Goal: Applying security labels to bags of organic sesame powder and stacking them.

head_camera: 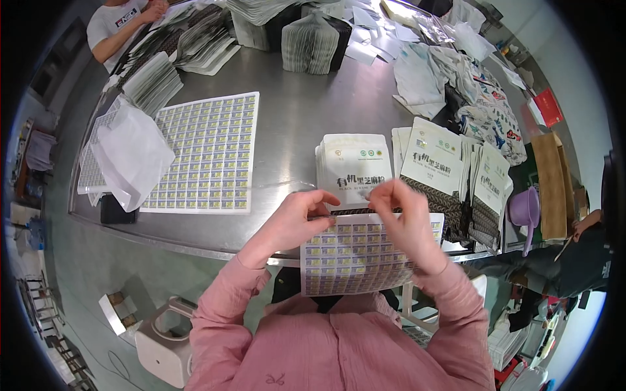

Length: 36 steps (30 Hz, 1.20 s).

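Observation:
My left hand pinches the upper edge of a sheet of small printed stickers between thumb and fingers. The sheet hangs over the table's front edge towards my lap. Above its upper right part is my right hand, thumb and fingertips closed on a small sticker, blurred and partly hidden. Just beyond both hands lies a stack of flat white-and-black packaging pouches bearing writing. The sheet and my hands cover the near part of that stack.
More pouches lean in piles to the right, beside a purple plastic dipper. Another sticker sheet lies left, partly under crumpled backing paper. Bundled pouches stand at the back of the metal table. Two other people are nearby.

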Tool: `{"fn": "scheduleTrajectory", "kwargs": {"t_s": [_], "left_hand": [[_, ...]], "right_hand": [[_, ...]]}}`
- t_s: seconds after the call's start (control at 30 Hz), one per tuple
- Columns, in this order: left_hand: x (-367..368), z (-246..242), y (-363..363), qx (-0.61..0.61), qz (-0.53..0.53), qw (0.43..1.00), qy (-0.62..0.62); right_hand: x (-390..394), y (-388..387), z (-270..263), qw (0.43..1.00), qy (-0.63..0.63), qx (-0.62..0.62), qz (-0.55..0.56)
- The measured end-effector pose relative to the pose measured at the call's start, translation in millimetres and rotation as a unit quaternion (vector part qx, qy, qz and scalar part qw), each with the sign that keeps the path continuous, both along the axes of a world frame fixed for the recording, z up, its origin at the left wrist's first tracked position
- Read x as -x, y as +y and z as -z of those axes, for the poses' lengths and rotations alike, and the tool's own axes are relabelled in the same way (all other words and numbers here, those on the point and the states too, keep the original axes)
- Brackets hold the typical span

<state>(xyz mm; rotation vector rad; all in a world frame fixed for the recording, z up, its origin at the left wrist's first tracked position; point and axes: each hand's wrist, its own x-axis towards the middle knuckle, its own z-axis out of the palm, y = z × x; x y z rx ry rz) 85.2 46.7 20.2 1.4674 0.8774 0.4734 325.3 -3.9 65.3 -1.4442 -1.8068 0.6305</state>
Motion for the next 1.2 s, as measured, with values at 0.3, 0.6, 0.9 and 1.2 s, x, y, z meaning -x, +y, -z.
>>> {"fn": "scheduleTrajectory", "kwargs": {"t_s": [0.3, 0.6, 0.9, 1.2], "left_hand": [[-1.1, 8.3, -2.7, -0.053, 0.039, 0.998, 0.025], [0.8, 10.4, -2.7, -0.068, 0.041, 0.996, 0.027], [-2.6, 6.1, -2.3, -0.094, 0.046, 0.993, 0.055], [2.5, 4.1, -2.6, -0.112, 0.075, 0.99, 0.048]], "right_hand": [[-22.6, 121.6, 30.3, 0.944, 0.062, 0.317, -0.063], [-6.8, 126.9, 38.7, 0.936, 0.052, 0.344, -0.048], [4.0, 115.2, 27.9, 0.959, -0.223, 0.176, -0.005], [-36.7, 47.4, 32.7, 0.914, -0.385, 0.027, 0.127]]}}
